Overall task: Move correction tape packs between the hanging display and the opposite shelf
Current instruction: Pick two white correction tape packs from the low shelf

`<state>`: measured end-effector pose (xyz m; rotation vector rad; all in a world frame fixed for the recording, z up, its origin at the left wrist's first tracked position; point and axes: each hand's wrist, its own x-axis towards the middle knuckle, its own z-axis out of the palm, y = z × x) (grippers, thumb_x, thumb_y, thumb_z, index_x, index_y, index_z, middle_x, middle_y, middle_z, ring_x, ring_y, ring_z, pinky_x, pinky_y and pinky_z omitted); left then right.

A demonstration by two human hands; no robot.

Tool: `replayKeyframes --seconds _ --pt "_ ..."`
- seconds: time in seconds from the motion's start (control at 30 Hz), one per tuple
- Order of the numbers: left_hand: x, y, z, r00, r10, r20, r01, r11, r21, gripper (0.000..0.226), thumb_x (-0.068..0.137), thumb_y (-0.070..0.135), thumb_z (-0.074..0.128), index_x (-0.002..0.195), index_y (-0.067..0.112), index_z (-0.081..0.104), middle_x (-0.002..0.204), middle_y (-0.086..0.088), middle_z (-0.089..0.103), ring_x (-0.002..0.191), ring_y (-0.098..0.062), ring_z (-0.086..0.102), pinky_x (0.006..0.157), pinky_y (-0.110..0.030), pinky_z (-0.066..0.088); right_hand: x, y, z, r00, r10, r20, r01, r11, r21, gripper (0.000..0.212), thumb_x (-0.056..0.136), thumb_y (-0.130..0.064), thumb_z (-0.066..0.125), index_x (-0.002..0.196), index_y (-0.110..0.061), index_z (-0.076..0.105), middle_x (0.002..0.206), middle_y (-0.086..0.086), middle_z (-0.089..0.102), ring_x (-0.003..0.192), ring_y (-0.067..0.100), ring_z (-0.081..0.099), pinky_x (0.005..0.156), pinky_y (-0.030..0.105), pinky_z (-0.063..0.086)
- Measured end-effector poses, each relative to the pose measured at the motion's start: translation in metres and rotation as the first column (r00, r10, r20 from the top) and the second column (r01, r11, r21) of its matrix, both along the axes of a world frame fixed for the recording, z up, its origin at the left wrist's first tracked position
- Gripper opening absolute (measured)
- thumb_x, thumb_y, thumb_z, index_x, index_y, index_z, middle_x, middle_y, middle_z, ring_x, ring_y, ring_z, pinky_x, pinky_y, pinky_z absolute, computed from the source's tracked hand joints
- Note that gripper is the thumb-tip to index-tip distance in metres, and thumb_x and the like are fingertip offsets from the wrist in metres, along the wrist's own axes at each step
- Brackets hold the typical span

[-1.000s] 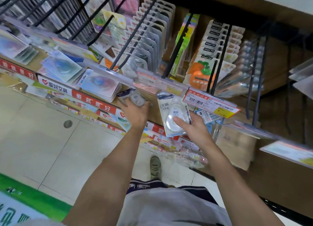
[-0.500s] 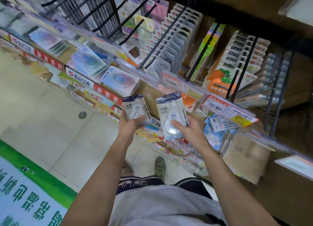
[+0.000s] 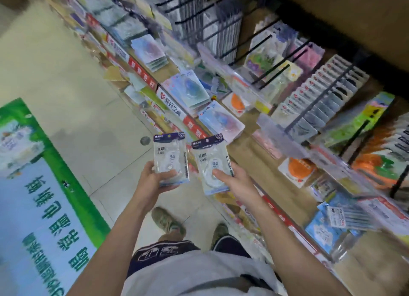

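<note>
Shop aisle w/ pale tiled floor (image 3: 73, 100) under me, blurry all over. On my right runs the hanging display (image 3: 314, 89): black hooks loaded w/ carded stationery, clear price strips along the front. Below the hooks sits a wooden shelf (image 3: 250, 154) w/ flat stacks of blister packs (image 3: 192, 89) and a red-and-white edge label strip (image 3: 168, 106). Green-bordered floor banner (image 3: 44, 207) w/ printed characters lies at far left.

My left hand (image 3: 152, 180) grips one correction tape pack (image 3: 170, 158) by its lower edge, thumb across the front, fingers curled behind. Pack is upright, dark header card at top, clear blister below. My right hand (image 3: 236, 182) holds a second correction tape pack (image 3: 212, 165) the same way, thumb pressed on the round blister part, fingers underneath. This one tilts a bit to the left. Both packs are side by side, just apart, not touching each other, held out in front of me over the floor and beside the shelf edge, off the hooks.

My two shoes (image 3: 168, 220) show below the hands on the tiles; dark shorts (image 3: 155, 253) w/ white print and a light shirt (image 3: 188, 275) at bottom of view.
</note>
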<state>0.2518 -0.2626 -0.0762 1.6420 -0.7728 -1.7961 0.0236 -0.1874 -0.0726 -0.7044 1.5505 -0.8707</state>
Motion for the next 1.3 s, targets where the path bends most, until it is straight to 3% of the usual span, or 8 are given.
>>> replayKeyframes --seconds 0.1,0.3,0.57,0.77,0.93,1.1,1.2,1.3 --pt "0.041 -0.025 0.01 0.998 0.057 -0.003 -0.057 0.998 -0.023 0.044 0.082 -0.006 0.071 0.116 0.01 0.049 0.122 -0.014 0.063 0.09 -0.035 0.071 0.067 -0.042 0.062 0.036 -0.048 0.004 0.998 0.056 -0.008 -0.056 0.998 -0.032 0.046 0.084 -0.045 0.077 0.125 -0.025 0.066 0.12 -0.006 0.072 0.113 0.017 0.068 0.094 0.046 0.057" --pt "0.128 -0.073 0.034 0.989 0.14 -0.049 -0.145 0.983 -0.115 0.049 0.066 0.003 0.076 0.101 0.02 0.048 0.128 -0.029 0.057 0.092 -0.04 0.07 0.076 -0.055 0.06 0.127 -0.136 0.025 0.986 0.168 0.004 -0.167 0.981 -0.103 0.024 0.092 -0.029 0.073 0.115 -0.026 0.068 0.109 -0.011 0.076 0.103 0.009 0.071 0.077 0.02 0.055" --pt "0.235 -0.136 0.071 0.975 0.206 -0.079 -0.219 0.953 -0.212 0.052 0.088 -0.013 0.06 0.095 0.037 0.046 0.074 0.023 0.073 0.084 -0.02 0.073 0.082 -0.049 0.058 0.253 -0.244 0.056 0.954 0.301 0.009 -0.289 0.924 -0.251 0.029 0.09 -0.038 0.073 0.117 -0.031 0.066 0.115 -0.011 0.074 0.111 0.011 0.068 0.094 0.042 0.054" --pt "0.302 -0.188 0.086 0.97 0.228 -0.084 -0.242 0.931 -0.273 0.051 0.065 0.006 0.071 0.115 0.015 0.065 0.101 -0.005 0.078 0.092 -0.032 0.075 0.072 -0.047 0.062 0.313 -0.314 0.084 0.94 0.342 -0.02 -0.329 0.885 -0.33 0.051 0.086 -0.048 0.073 0.132 -0.028 0.061 0.123 -0.013 0.07 0.119 0.008 0.063 0.109 0.046 0.046" --pt "0.332 -0.239 0.082 0.954 0.289 -0.08 -0.299 0.895 -0.332 0.055 0.064 0.009 0.073 0.118 0.009 0.063 0.106 -0.01 0.076 0.094 -0.036 0.073 0.065 -0.04 0.061 0.341 -0.377 0.089 0.925 0.378 -0.023 -0.356 0.849 -0.391 0.042 0.098 -0.019 0.065 0.139 -0.022 0.055 0.124 -0.013 0.07 0.114 0.0 0.064 0.086 0.012 0.05" --pt "0.358 -0.326 0.088 0.935 0.345 -0.079 -0.348 0.85 -0.396 0.067 0.057 0.021 0.081 0.122 0.012 0.062 0.111 -0.009 0.075 0.095 -0.033 0.073 0.065 -0.041 0.061 0.37 -0.459 0.081 0.937 0.35 -0.016 -0.326 0.856 -0.4 0.05 0.095 -0.036 0.068 0.141 -0.037 0.05 0.134 -0.016 0.062 0.125 0.011 0.058 0.101 0.045 0.052" --pt "0.371 -0.391 0.099 0.923 0.376 -0.082 -0.373 0.827 -0.421 0.082 0.057 0.033 0.083 0.132 0.009 0.059 0.121 -0.011 0.072 0.105 -0.035 0.071 0.073 -0.049 0.062 0.382 -0.517 0.078 0.945 0.325 0.039 -0.279 0.863 -0.422 0.042 0.096 -0.03 0.066 0.137 -0.032 0.054 0.128 -0.019 0.065 0.119 0.001 0.059 0.095 0.024 0.052" --pt "0.378 -0.455 0.112 0.916 0.396 -0.058 -0.376 0.802 -0.464 0.077 0.058 0.039 0.083 0.127 0.011 0.063 0.117 -0.011 0.074 0.101 -0.036 0.072 0.074 -0.047 0.062 0.392 -0.574 0.086 0.948 0.301 0.104 -0.232 0.877 -0.42 0.035 0.096 -0.024 0.066 0.129 -0.03 0.058 0.115 -0.019 0.07 0.105 0.003 0.066 0.075 0.03 0.058"
